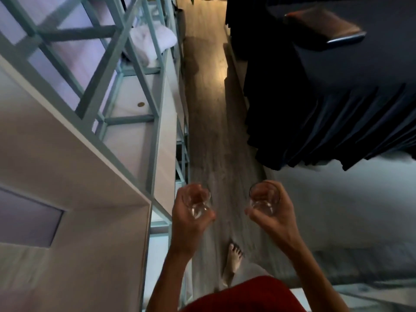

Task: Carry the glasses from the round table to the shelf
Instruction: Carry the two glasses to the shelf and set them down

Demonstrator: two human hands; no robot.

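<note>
My left hand (188, 221) is closed around a clear drinking glass (198, 204), held upright low in the view. A second clear glass (264, 200) sits upright in the grip of my right hand (273, 218). Both hands hover above a wooden floor, about a hand's width apart. The teal-framed shelf (155, 122) with white boards runs along my left side, close to my left hand. The round table is not in view.
A table draped in dark pleated cloth (315, 122) stands at the right, with a dark tray (324, 30) on top. Folded pale cloth (150, 41) lies on an upper shelf. A narrow wooden floor aisle (209, 131) runs between them. My bare foot (234, 260) is below.
</note>
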